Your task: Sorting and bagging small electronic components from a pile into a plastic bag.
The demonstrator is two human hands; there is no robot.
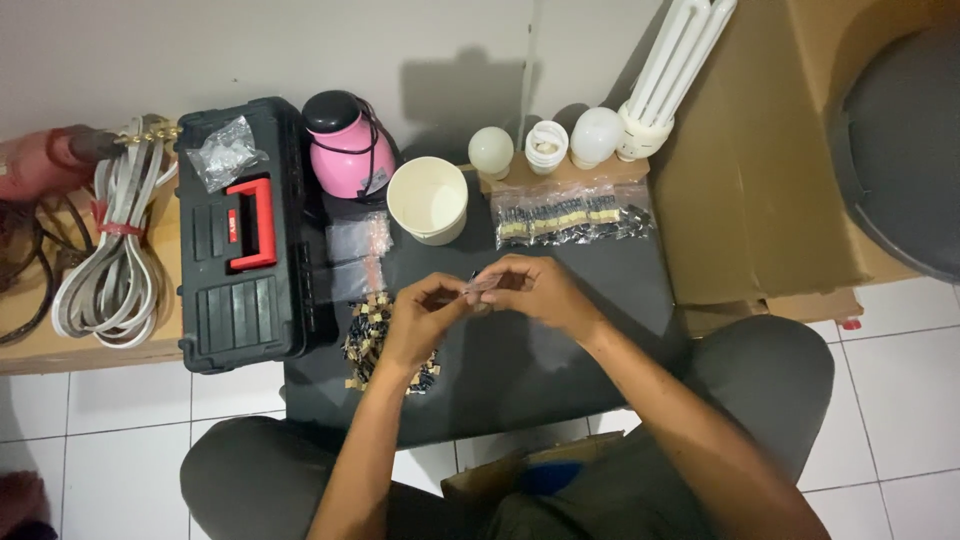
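My left hand (420, 318) and my right hand (535, 290) meet over a dark mat (560, 360), both pinching a small clear plastic bag (478, 289) between the fingertips. What is inside the bag is too small to tell. Under my left hand lies a pile of small dark electronic parts on tan tape strips (366, 338). Two small clear bags (358, 255) lie just beyond that pile.
A white cup (428, 199) and a pink jug (346, 147) stand at the back. A black toolbox with a red handle (240, 240) sits left, a white cable coil (115, 250) beyond it. Bagged parts (570, 215), several bulbs (545, 145) and a cardboard box (760, 180) are at the right.
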